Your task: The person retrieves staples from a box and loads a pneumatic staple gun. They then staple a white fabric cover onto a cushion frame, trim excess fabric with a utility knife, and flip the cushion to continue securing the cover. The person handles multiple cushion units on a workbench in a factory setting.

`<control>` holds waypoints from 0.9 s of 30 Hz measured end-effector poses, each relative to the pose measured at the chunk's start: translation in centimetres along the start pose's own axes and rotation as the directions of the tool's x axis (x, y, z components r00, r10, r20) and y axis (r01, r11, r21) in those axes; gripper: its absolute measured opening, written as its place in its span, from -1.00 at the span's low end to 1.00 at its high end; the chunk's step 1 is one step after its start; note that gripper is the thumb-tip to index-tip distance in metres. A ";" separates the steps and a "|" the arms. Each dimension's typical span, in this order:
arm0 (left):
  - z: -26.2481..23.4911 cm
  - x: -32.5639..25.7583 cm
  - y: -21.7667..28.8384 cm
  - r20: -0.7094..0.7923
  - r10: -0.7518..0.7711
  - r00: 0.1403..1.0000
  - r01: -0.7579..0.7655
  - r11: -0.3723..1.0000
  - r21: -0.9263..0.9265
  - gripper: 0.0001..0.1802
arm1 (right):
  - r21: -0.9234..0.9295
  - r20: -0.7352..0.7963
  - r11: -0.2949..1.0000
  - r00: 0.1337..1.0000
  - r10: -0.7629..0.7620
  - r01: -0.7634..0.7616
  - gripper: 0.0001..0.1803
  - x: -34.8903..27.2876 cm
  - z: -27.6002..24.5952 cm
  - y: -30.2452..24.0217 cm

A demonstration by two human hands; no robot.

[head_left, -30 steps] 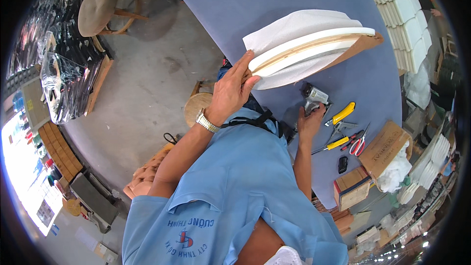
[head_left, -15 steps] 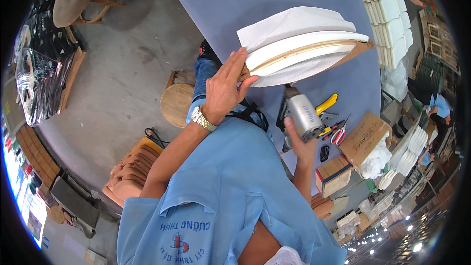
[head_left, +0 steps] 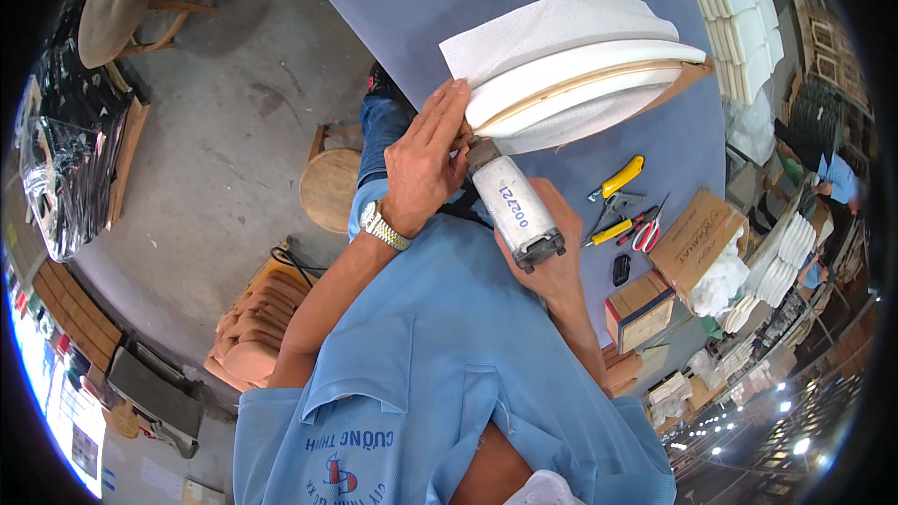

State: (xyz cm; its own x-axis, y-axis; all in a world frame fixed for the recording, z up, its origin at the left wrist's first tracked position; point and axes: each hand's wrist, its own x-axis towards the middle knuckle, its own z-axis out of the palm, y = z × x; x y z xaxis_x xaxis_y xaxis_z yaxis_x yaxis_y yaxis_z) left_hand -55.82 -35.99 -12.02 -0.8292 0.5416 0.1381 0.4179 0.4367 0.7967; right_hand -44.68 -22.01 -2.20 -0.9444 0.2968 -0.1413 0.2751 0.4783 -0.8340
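A curved padded panel [head_left: 561, 86] of white foam, a thin wooden edge and loose white fabric stands tilted on the table before me. My left hand [head_left: 419, 164] grips its left end, fingers on the outer side and thumb close to the lower corner. In my right hand [head_left: 552, 252] is a silver staple gun [head_left: 510, 194]. The gun's nose meets the panel's lower left corner, just beside my left thumb. My right fingers wrap the handle and are partly hidden under the gun's body.
On the grey-blue table [head_left: 393, 0] lie a yellow-handled tool [head_left: 622, 176], red-handled cutters [head_left: 647, 236] and a small black object [head_left: 620, 269]. A cardboard box [head_left: 697, 234] with white stuffing is at right. A wooden stool [head_left: 332, 189] and stacked brown cushions [head_left: 253, 332] stand left.
My right hand has brought the staple gun left and up, from below the panel's middle to its left corner. My left hand keeps hold of the panel's end.
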 end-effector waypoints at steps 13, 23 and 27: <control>-0.1 -0.2 0.5 0.059 -0.018 0.998 0.020 0.999 -0.037 -0.20 | 0.007 0.069 0.992 0.990 0.126 -0.126 -0.45 0.2 0.1 -0.9; 0.2 -1.1 0.4 0.056 -0.060 0.997 0.066 0.990 -0.123 -0.05 | 0.021 0.148 0.970 0.961 0.235 -0.241 -0.32 -0.7 0.7 -0.1; 0.4 -1.6 0.2 0.048 -0.051 0.998 0.059 0.984 -0.166 -0.04 | 0.072 0.136 0.957 0.953 0.271 -0.282 -0.36 -0.7 1.1 -0.4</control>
State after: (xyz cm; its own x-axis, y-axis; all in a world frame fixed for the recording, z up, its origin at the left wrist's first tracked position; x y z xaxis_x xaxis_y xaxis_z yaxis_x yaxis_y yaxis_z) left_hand -54.26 -36.47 -12.37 -0.8308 0.5523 0.0684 0.3011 0.3428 0.8898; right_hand -44.34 -23.32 -2.37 -0.8499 0.2998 -0.4333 0.5168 0.3142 -0.7964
